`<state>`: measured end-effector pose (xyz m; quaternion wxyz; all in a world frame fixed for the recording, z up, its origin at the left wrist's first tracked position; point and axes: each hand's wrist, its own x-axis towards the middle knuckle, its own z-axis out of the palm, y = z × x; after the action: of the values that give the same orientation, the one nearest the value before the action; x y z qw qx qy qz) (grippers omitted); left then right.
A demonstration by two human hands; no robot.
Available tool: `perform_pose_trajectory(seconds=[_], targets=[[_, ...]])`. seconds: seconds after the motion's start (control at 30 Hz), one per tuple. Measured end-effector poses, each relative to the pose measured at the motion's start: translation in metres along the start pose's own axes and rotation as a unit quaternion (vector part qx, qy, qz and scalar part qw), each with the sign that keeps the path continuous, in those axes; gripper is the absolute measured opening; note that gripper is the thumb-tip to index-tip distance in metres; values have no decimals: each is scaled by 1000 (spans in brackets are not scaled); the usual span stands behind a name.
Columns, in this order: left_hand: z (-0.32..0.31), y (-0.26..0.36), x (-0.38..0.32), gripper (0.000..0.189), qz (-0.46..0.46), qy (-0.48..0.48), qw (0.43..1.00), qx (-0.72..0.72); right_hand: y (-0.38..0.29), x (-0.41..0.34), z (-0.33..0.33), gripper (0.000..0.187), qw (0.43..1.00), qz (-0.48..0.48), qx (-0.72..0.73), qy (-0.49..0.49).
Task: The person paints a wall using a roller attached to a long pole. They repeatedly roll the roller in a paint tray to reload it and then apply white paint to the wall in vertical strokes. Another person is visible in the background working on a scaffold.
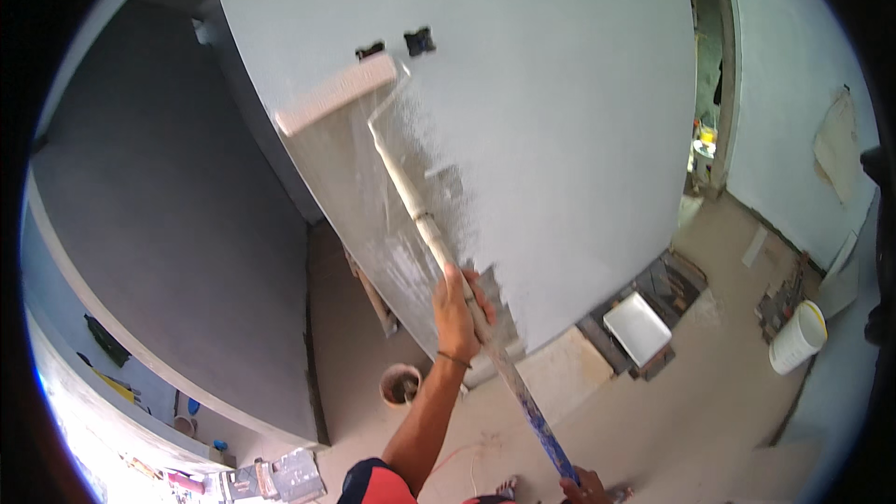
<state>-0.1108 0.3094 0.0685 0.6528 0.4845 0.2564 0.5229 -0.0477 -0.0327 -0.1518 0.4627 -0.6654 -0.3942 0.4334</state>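
Observation:
A paint roller (pixel 339 93) with a wide, pale pinkish sleeve lies against the wall (pixel 560 119), just below two dark electrical boxes (pixel 419 41). White paint covers most of this wall; a grey-brown unpainted strip (pixel 350 175) runs down its left edge. From the roller's bent wire frame a long pole (pixel 514 381) slants down to the right, pale above and blue near its end. My left hand (pixel 462 311) is closed around the middle of the pole. Lower down, my right hand (pixel 584 488) grips the blue end, partly cut off by the picture's bottom rim.
A white paint tray (pixel 638 329) rests on dark tiles at the wall's foot. On the right stands a white bucket (pixel 798 337) beside broken pieces. A small brown bucket (pixel 402 385) is on the floor left of my left forearm. A thin reddish cord (pixel 458 458) lies near my feet.

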Motion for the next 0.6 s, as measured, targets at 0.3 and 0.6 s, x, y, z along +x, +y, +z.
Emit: perform_pose_trajectory(seconds=[0.3,0.6], targets=[[-73,-24,-16,57,-94,-18,995,-16,31,-34,111,38,985,7,-156,72],[-78,-22,-39,58,-111,4,994,14,32,-55,122,37,964,-110,-164,177]])
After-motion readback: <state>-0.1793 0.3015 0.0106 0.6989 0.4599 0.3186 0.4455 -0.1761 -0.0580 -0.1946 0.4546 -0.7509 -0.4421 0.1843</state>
